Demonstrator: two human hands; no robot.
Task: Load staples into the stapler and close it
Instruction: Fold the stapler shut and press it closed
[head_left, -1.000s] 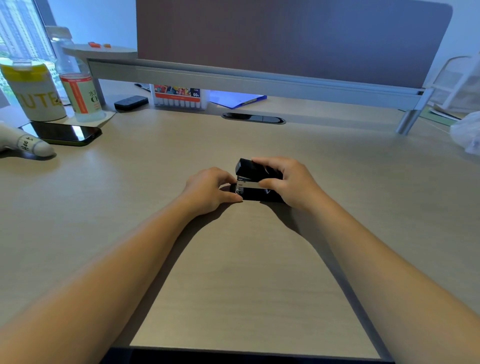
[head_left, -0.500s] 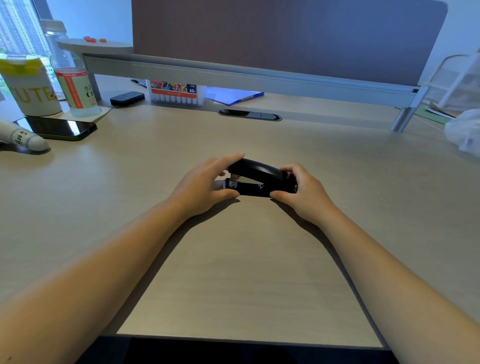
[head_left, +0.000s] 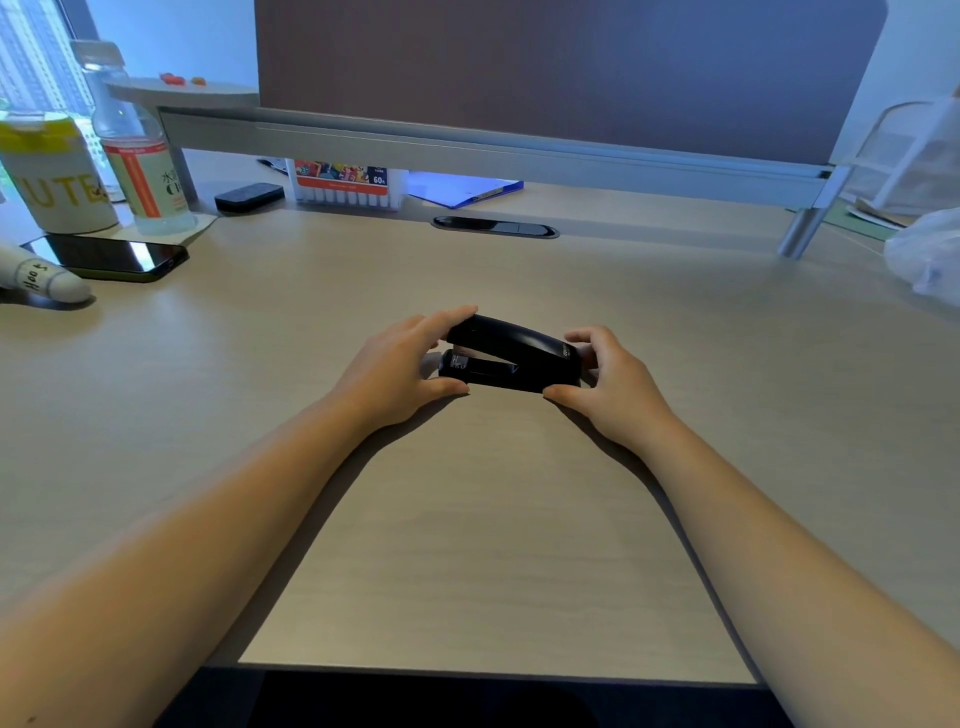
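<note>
A black stapler (head_left: 511, 356) lies on the wooden desk (head_left: 467, 519) at mid-distance, its top arm down over the base, with a narrow gap at its left front end where a metal part shows. My left hand (head_left: 400, 366) holds that front end, fingers over the top and thumb below. My right hand (head_left: 610, 382) cups the rear end, thumb against the base. No loose staples are visible.
At the far left stand a yellow-labelled cup (head_left: 57, 176), a water bottle (head_left: 140, 156), a dark phone (head_left: 114, 257) and a white tube (head_left: 41, 278). A marker box (head_left: 345, 187), a black case (head_left: 249, 196) and a blue folder (head_left: 467, 191) sit under the partition shelf. A plastic bag (head_left: 930, 254) lies at right.
The stapler's top arm has come down from raised to nearly shut. My right hand slid from on top to the rear end, and my left fingers moved over the front.
</note>
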